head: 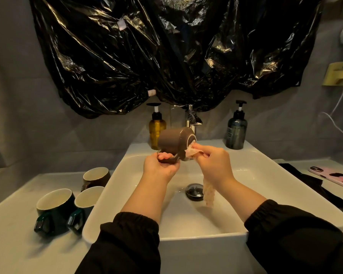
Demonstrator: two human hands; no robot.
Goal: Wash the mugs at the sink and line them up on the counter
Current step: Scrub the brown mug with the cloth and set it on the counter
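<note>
Brown mug (174,142): on its side above the sink (127,175), handle mostly hidden in curled left hand (160,167).
Right hand (214,163): pinching pale cloth (192,152) against mug's right end.
Tap (190,117): partly behind mug.

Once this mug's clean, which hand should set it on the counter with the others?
Left. The left hand grips the brown mug by its handle, and the three other mugs stand on the counter left of the sink. The right hand holds the cloth.
</note>
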